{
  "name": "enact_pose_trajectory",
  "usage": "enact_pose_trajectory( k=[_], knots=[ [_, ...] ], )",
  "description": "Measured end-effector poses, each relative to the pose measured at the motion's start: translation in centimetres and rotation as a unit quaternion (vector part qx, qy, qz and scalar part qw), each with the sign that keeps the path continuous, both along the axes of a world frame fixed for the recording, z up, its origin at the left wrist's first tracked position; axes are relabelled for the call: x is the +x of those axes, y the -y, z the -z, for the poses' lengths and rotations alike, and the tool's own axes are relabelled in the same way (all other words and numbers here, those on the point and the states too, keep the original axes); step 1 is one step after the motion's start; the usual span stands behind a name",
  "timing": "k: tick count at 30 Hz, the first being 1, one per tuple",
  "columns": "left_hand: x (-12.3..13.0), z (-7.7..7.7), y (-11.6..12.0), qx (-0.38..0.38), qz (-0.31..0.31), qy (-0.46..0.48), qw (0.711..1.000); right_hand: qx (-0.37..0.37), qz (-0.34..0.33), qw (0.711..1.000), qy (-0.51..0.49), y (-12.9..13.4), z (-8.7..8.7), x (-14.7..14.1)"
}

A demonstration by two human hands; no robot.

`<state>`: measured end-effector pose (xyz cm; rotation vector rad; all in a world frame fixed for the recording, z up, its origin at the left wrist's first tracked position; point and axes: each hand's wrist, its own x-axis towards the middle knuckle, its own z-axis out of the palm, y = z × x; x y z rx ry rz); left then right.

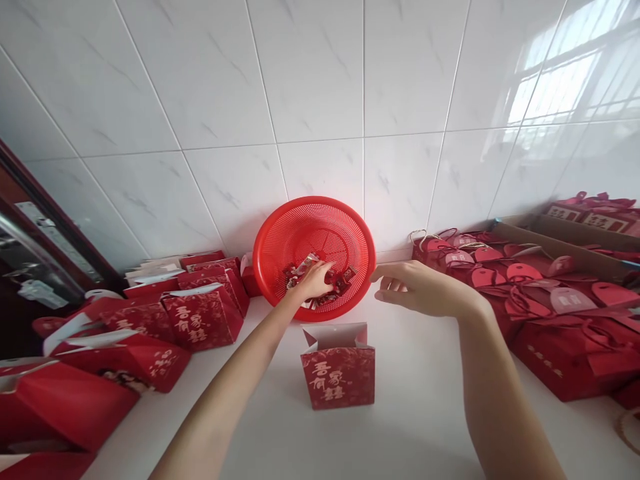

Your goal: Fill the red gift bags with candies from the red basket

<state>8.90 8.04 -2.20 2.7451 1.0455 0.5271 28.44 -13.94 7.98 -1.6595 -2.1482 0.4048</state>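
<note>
Left grip (316, 279) among packets (345, 277), I can't see its hold; right grip (415, 287) half-open, seemingly empty; bag (343, 379) gapes nearer me, presumably handy.

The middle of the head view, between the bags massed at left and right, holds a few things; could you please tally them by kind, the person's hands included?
Red colander: 1
Open red gift bag: 1
Hands: 2 (left hand, right hand)
Total: 4, without the wrapped packets in the colander, which overlap too much to count.
</note>
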Motion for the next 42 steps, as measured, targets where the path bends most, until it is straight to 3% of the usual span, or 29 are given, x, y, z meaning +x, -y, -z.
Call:
enact_pose_trajectory(
  k=[11,18,23,26,30,34,37,42],
  knots=[
    [0.7,0.1,0.0,-0.052,-0.024,0.109,0.992,-0.001,-0.017,1.000,0.001,-0.4,0.5,-0.5],
    [0.2,-0.4,1.1,-0.123,-0.016,0.219,0.968,-0.002,-0.018,1.000,0.006,-0.6,0.6,-0.9],
    [-1.5,-2.4,4.0,-0.186,0.033,0.309,0.932,0.040,0.012,0.998,-0.047,-1.8,1.2,-1.2],
    [-2.8,-4.2,6.8,-0.261,0.095,0.398,0.874,0.077,0.041,0.991,-0.102,-2.6,1.5,-1.8],
    [-3.6,-5.9,10.1,-0.316,0.118,0.448,0.828,0.109,-0.033,0.972,-0.205,-3.1,1.5,-2.8],
    [-3.8,-6.0,11.5,-0.334,0.108,0.489,0.799,0.130,-0.067,0.950,-0.275,-3.1,1.6,-3.7],
    [-3.9,-5.8,11.8,-0.353,0.105,0.478,0.798,0.146,-0.058,0.945,-0.286,-2.9,1.6,-4.2],
    [-4.3,-6.0,12.7,-0.322,0.100,0.452,0.826,0.165,-0.055,0.947,-0.271,-2.5,1.7,-4.7]
  ],
)
